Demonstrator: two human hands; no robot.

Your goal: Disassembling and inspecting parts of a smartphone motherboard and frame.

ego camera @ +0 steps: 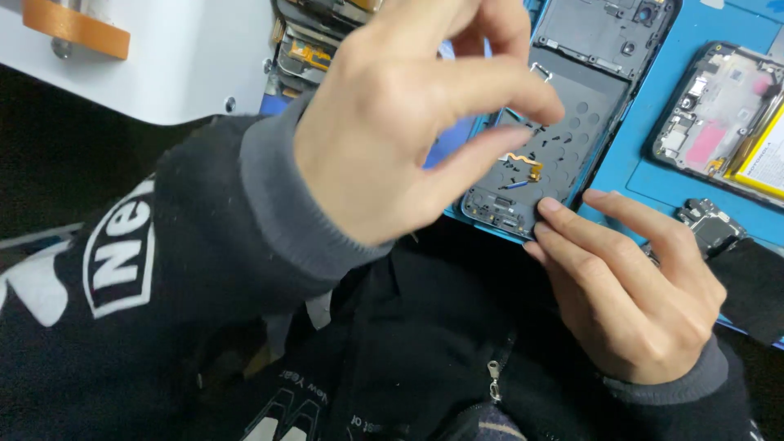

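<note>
An opened phone frame (572, 98) with a dark perforated inner plate lies on a blue work mat (653, 122); a small orange flex cable (527, 163) sits near its lower end. My right hand (637, 286) rests at the phone's near corner, its fingertips touching the bottom edge. My left hand (408, 122) hovers raised above the phone's left side, blurred, fingers curled and apart with nothing visible between them. It hides part of the frame.
Another opened phone (719, 122) with exposed boards and a yellow-edged battery lies at the right on the mat. A small black part (710, 229) sits near my right hand. A white device (163, 65) with an orange band stands upper left, with stacked phone parts (306, 49) beside it.
</note>
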